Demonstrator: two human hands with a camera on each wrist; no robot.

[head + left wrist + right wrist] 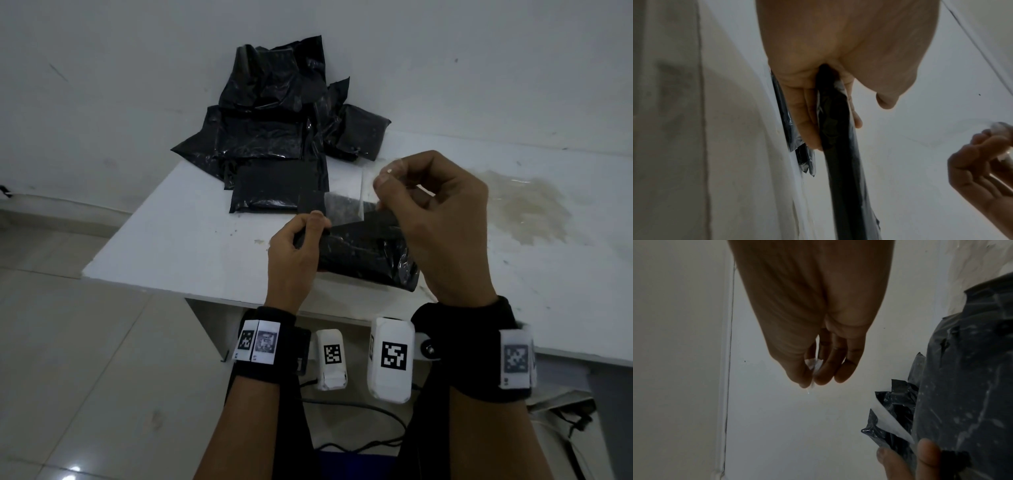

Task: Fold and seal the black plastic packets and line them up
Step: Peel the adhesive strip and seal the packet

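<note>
While the left hand [297, 246] grips the left end of a black packet [368, 255], with thumb and fingers curled round its folded upper edge, a clear strip [344, 202] is pinched between the thumb and fingertips of the right hand [442, 226] and held raised above that edge. One end of the strip is seen at the left thumb, and the other is lifted up and to the right — whether it is tape or a peeled liner cannot be told. In the left wrist view the packet [840, 146] is seen clamped between the left fingers [805, 120] and the thumb, its black plastic running away from the palm. In the right wrist view a small crumpled bit of clear film [813, 366] is held at the tips of the right fingers [824, 369], and the packet's wrinkled plastic [966, 386] lies off to one side.

The held packet is rested near the front edge of a white worktop [191, 246]. Further back on it — against the white wall [102, 85] — a loose pile of black packets [274, 133] is heaped, overlapping and crumpled, with one flat packet [274, 188] lying at its near side, just behind the hands. A brownish stain [524, 209] is seen on the worktop to the right. Black wristbands with printed square markers [260, 342] are worn on both wrists.
</note>
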